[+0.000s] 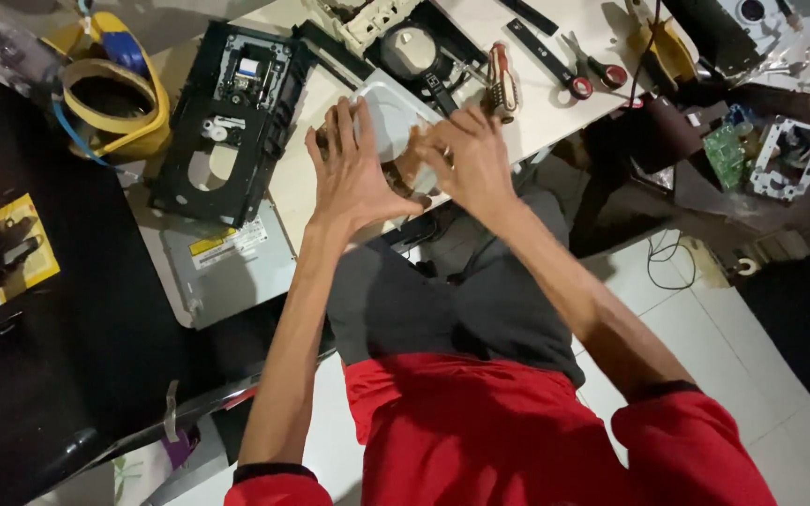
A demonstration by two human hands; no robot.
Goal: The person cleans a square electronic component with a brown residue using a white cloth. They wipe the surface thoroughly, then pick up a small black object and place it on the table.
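At the near edge of the white table [555, 103], both hands meet over a pale grey plastic part [388, 114]. The left hand [353, 169] lies on it with fingers spread and pointing away from the body, palm pressed down on the part's left side. The right hand [469, 159] comes in from the right, its fingers curled onto the part's right edge, so the two hands clasp the piece between them. Both forearms reach out bare from red sleeves, over the person's grey lap.

Just left of the hands lies a black disc-drive frame [227, 122], open at the top, with a small white mechanism and a round cut-out showing inside; it rests on a grey metal casing [232, 267]. Beyond the part sits a black tray with a round disc [416, 49]. A red-handled screwdriver [502, 80] lies just right of it, with scissors [585, 70] farther right. A roll of yellow tape [110, 108] sits far left.
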